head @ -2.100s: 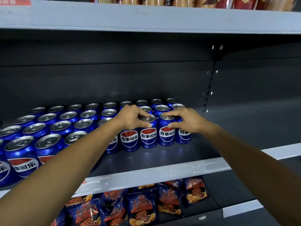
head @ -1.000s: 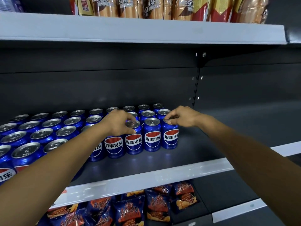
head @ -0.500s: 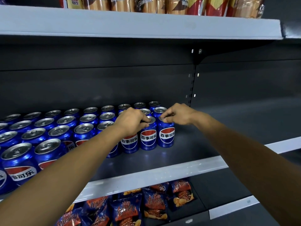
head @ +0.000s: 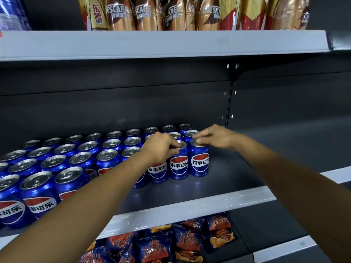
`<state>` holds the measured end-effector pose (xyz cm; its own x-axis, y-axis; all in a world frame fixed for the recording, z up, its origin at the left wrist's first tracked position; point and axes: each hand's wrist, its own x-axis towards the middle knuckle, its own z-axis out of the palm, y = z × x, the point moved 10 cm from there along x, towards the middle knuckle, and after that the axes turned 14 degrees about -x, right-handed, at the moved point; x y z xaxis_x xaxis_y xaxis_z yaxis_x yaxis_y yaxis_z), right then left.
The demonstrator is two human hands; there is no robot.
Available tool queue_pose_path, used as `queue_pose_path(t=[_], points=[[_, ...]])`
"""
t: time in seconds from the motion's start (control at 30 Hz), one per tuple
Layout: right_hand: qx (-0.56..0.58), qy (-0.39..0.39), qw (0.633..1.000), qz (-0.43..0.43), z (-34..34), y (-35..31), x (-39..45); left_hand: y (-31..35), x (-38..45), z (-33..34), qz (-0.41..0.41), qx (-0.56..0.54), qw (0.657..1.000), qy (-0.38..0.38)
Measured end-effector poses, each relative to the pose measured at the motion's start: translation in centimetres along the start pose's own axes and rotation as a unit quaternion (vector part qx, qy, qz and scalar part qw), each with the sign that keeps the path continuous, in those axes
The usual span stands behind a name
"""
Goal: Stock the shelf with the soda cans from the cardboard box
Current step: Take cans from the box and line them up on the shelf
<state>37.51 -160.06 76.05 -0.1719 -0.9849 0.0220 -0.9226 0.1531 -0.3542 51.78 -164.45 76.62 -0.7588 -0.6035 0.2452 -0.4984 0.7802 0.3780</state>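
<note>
Single head-worn view, forward and slightly down, close behind both hands (head: 190,143) at the shelf (head: 190,204) of cans.

Upper frame: a row of gold and red coffee bottles (head: 190,14) standing upright. Lower centre: blue and orange snack bags (head: 171,242) lying overlapped.

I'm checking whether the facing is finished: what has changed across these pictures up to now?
Little changed. The left hand shifted onto the rim of the second front can; the right hand drew its fingertips onto the end can's lid. The end can's label appears turned more forward. No can was lifted or added; the rows stand as before.
</note>
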Motion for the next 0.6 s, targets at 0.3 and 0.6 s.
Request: queue_pose_path(t=[0.3,0.6], points=[[-0.026,0.086,0.996,0.022,-3.3,0.9,0.5,-1.3,-4.2,-9.4,0.02,-0.029,0.997,0.075],[-0.104,0.059,0.991,-0.055,-0.6,-9.2,4.6,-15.4,-12.6,-15.9,-0.123,0.124,0.984,-0.041]])
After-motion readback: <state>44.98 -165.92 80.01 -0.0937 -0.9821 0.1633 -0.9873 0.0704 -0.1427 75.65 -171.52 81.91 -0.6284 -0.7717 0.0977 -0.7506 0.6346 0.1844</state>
